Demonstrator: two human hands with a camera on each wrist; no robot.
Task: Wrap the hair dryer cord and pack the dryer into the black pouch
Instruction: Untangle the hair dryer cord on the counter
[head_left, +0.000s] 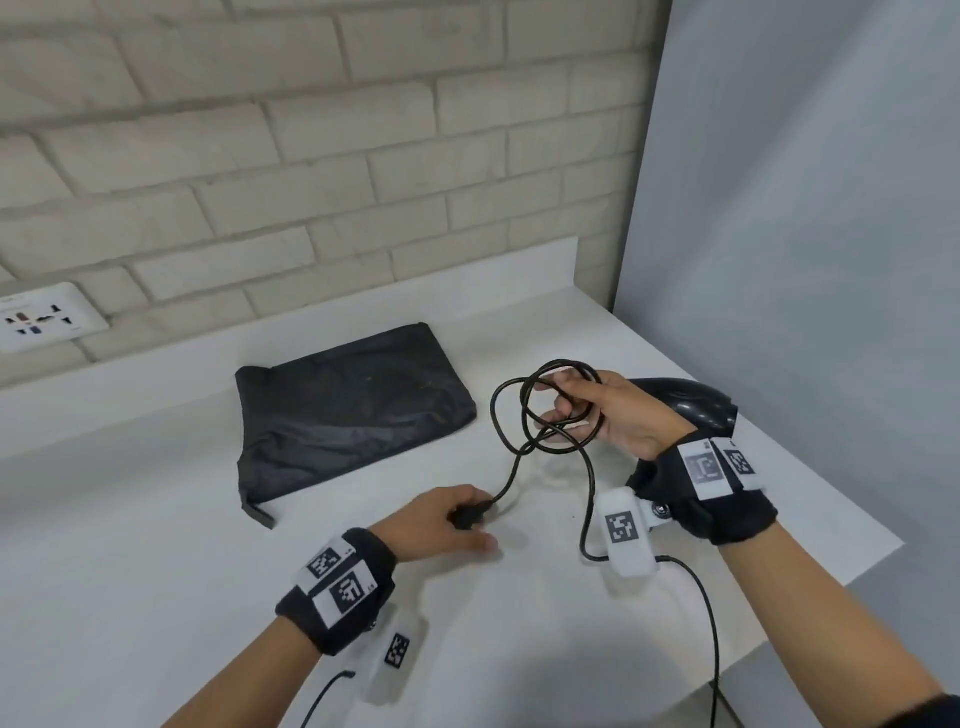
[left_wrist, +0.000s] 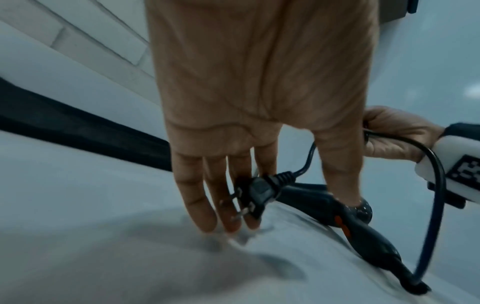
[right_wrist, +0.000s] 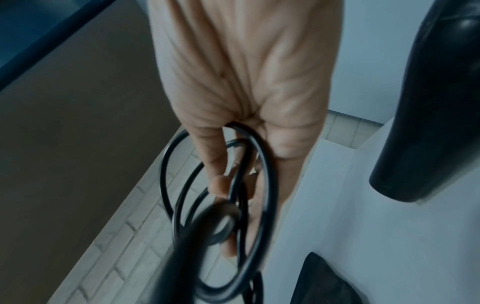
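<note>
Head view: hair dryer (head_left: 691, 402) near counter (head_left: 852, 551) edge.

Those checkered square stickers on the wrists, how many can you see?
6: two on the left wristband, two on the right wristband, one on each white wrist camera. Others may be hidden.

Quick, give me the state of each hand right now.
Left hand: holding the plug at the table.
Right hand: holding loops of the cord, raised above the table.

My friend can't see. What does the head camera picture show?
A right hand holds loops of black cord above a white counter, while the left hand grips the plug. A flat black pouch lies behind; the dryer sits right.
</note>
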